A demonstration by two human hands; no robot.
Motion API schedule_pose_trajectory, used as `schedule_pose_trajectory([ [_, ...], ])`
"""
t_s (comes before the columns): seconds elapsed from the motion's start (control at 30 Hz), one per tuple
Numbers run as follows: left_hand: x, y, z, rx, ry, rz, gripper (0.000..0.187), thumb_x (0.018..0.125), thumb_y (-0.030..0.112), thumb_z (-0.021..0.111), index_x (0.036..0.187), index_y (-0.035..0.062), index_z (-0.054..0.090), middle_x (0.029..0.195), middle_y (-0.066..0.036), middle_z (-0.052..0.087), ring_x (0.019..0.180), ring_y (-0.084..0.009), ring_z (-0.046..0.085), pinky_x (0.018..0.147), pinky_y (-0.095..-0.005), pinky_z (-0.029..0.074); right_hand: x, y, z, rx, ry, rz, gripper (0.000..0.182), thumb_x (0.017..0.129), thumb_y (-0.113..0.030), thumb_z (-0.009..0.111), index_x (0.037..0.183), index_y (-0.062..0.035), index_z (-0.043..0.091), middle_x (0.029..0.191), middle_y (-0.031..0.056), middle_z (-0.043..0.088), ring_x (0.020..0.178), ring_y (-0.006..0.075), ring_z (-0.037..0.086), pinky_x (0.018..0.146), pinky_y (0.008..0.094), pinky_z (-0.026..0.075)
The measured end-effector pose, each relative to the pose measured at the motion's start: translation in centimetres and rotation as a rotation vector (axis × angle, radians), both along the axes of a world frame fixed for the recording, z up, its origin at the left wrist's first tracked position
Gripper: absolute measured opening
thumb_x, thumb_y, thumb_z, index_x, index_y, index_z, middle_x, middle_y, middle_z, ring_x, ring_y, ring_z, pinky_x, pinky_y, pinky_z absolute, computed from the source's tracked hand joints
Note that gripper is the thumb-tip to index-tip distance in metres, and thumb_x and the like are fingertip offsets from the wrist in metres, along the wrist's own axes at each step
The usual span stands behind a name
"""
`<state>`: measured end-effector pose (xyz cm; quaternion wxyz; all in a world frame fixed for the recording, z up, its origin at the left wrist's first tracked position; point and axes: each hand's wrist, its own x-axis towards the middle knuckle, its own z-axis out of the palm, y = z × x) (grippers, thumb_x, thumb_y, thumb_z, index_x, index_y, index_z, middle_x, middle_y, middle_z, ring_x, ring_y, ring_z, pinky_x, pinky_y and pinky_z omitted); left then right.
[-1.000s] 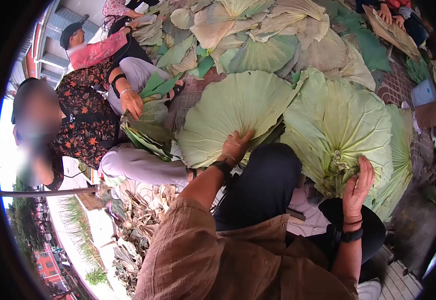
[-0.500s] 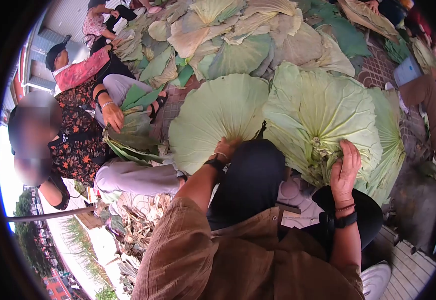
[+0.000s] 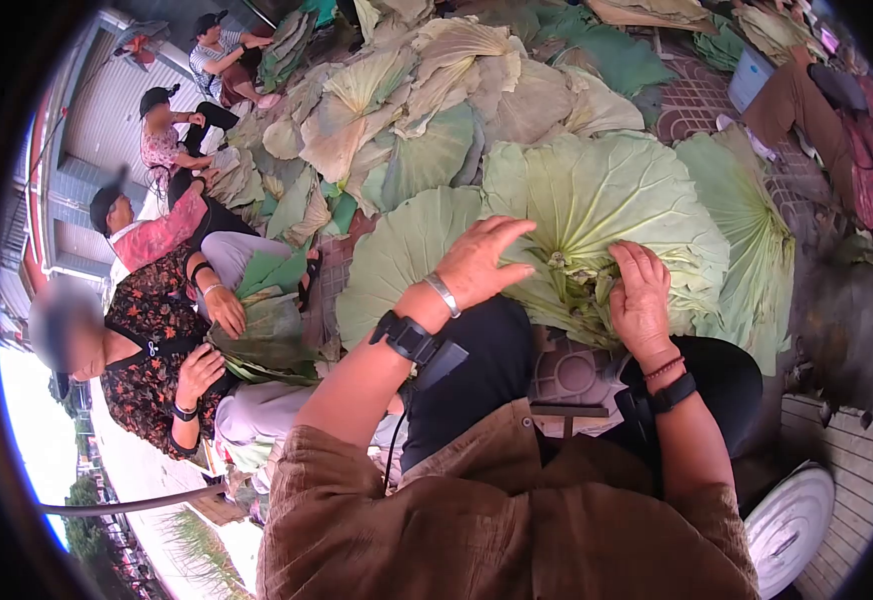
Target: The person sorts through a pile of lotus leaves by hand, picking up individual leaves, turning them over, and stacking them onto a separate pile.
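A stack of large pale-green lotus leaves point(image 3: 607, 185) stands fanned out in front of my knees, veins running out from a bunched centre. My right hand point(image 3: 642, 295) grips the stack's near edge, just right of that centre, fingers bent over the leaf. Over the left edge of the stack hovers my left hand point(image 3: 482, 262), fingers and thumb spread, holding nothing. Behind it a single round lotus leaf point(image 3: 392, 240) leans against my dark-clothed knee, its lower part hidden by my arm. Another lotus leaf point(image 3: 752, 240) spreads at the right, partly behind the stack.
A big heap of dried and green leaves point(image 3: 427, 90) covers the ground ahead. On the left a seated person point(image 3: 152, 340) holds folded leaves point(image 3: 272, 325); several others sit farther back. A blue-white container point(image 3: 750, 78) is at upper right, a round white lid point(image 3: 789, 525) at lower right.
My left hand has come off the left leaf and moved up and right toward the stack, fingers spreading. My right hand stays at the stack's edge. The view has shifted, showing more people on the left.
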<state>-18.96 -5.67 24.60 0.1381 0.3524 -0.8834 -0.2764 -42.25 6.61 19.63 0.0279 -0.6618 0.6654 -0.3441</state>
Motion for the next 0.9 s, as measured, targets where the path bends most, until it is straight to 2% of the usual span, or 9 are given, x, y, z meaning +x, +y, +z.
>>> schedule_pose_trajectory([
  [0.17,-3.9,0.6,-2.6,-0.004,0.030,-0.115,0.051,0.080,0.019,0.070,0.129,0.0141,0.055,0.131,-0.011,0.053,0.121,-0.0291,0.049,0.104,-0.0374,0.038,-0.2,0.3,-0.7,-0.037,-0.010,0.000,0.052,0.072,-0.002,0.054,0.124,-0.0059,0.053,0.126,0.0122,0.053,0.120,0.0321,0.045,0.102,0.0470,0.032],
  [0.23,-3.6,0.3,-2.5,0.178,0.095,-0.086,0.048,0.080,0.019,0.070,0.127,0.0143,0.058,0.132,-0.010,0.053,0.123,-0.0266,0.048,0.105,-0.0359,0.037,-0.4,0.4,-0.7,-0.042,-0.015,-0.004,0.052,0.072,-0.003,0.055,0.124,-0.0059,0.053,0.127,0.0122,0.052,0.121,0.0319,0.045,0.102,0.0473,0.033],
  [0.4,-3.9,0.2,-2.2,0.212,0.080,-0.051,0.046,0.081,0.017,0.070,0.126,0.0129,0.060,0.129,-0.009,0.057,0.117,-0.0242,0.054,0.100,-0.0342,0.042,0.0,0.5,-0.7,-0.088,-0.007,-0.022,0.055,0.069,-0.001,0.058,0.124,-0.0054,0.053,0.130,0.0139,0.048,0.122,0.0343,0.043,0.101,0.0484,0.034],
  [0.43,-3.8,0.1,-2.3,0.308,0.111,-0.030,0.045,0.082,0.015,0.070,0.125,0.0120,0.060,0.127,-0.008,0.058,0.115,-0.0219,0.055,0.097,-0.0331,0.043,0.1,0.5,-0.5,-0.091,-0.008,-0.028,0.055,0.069,-0.001,0.058,0.124,-0.0054,0.053,0.130,0.0139,0.048,0.122,0.0343,0.043,0.101,0.0484,0.034],
  [0.47,-3.8,0.0,-2.3,0.404,0.141,-0.009,0.043,0.083,0.013,0.069,0.125,0.0111,0.060,0.124,-0.007,0.059,0.112,-0.0196,0.056,0.095,-0.0320,0.045,0.3,0.6,-0.2,-0.100,-0.023,-0.041,0.055,0.069,-0.001,0.058,0.123,-0.0050,0.054,0.128,0.0146,0.048,0.121,0.0347,0.043,0.100,0.0482,0.035],
  [0.57,-3.8,-0.4,-2.0,0.477,0.128,-0.004,0.041,0.084,0.011,0.069,0.124,0.0102,0.061,0.121,-0.005,0.060,0.109,-0.0151,0.055,0.093,-0.0297,0.046,0.2,0.8,0.0,-0.101,-0.037,-0.044,0.054,0.068,-0.001,0.059,0.122,-0.0042,0.055,0.124,0.0156,0.049,0.116,0.0350,0.045,0.099,0.0474,0.036],
  [0.73,-4.0,-0.4,-2.0,0.509,0.111,0.038,0.042,0.084,0.011,0.070,0.124,0.0102,0.060,0.121,-0.005,0.060,0.105,-0.0146,0.057,0.089,-0.0289,0.048,-0.2,0.9,-0.4,-0.084,-0.082,0.007,0.052,0.067,-0.001,0.060,0.119,-0.0040,0.056,0.117,0.0156,0.052,0.110,0.0350,0.047,0.095,0.0455,0.039],
  [0.9,-4.2,0.2,-1.5,0.528,0.119,0.081,0.041,0.084,0.012,0.071,0.124,0.0099,0.060,0.121,-0.005,0.059,0.104,-0.0141,0.058,0.089,-0.0296,0.049,0.1,0.9,-0.2,-0.187,-0.070,-0.032,0.048,0.067,-0.001,0.060,0.115,-0.0044,0.058,0.112,0.0145,0.055,0.107,0.0348,0.049,0.092,0.0451,0.039],
])
